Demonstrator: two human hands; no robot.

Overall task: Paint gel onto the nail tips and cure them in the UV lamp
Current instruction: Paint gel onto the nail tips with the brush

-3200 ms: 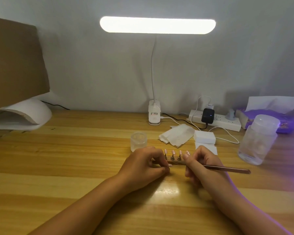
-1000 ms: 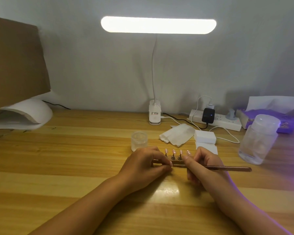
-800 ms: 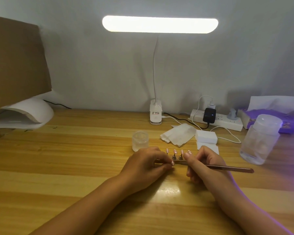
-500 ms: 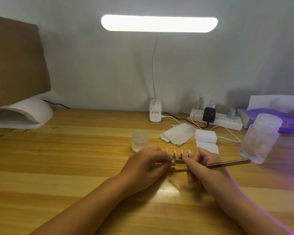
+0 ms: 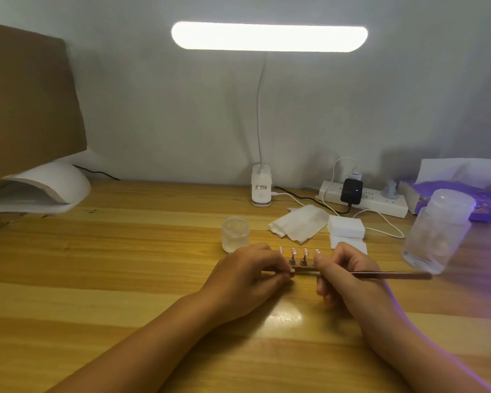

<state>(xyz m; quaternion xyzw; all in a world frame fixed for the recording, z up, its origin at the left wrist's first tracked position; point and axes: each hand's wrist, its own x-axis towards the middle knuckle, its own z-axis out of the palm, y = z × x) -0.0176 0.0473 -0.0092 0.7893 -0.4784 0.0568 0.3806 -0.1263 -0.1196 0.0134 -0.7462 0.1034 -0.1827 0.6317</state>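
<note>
Several pink nail tips (image 5: 298,252) stand on small pegs on a dark holder bar (image 5: 305,269) in the middle of the wooden desk. My left hand (image 5: 248,282) pinches the bar's left end with thumb and fingers. My right hand (image 5: 345,275) grips a thin brown brush (image 5: 394,276) like a pen; its handle points right and lies level, and its bristle end is hidden behind my fingers by the bar. A small clear gel jar (image 5: 235,234) stands open just behind my left hand. The white UV lamp (image 5: 40,187) sits at the far left.
Folded white wipes (image 5: 299,222) and white pad blocks (image 5: 345,226) lie behind the holder. A clear plastic bottle (image 5: 437,229) stands at the right, a power strip (image 5: 363,198) and a tissue box (image 5: 459,194) beyond it. A desk lamp base (image 5: 262,190) is at the back, cardboard (image 5: 26,95) at left.
The brush handle, tilted up to the right half a second ago, has come back down to level. Both hands stay at the holder; the left keeps its pinch.
</note>
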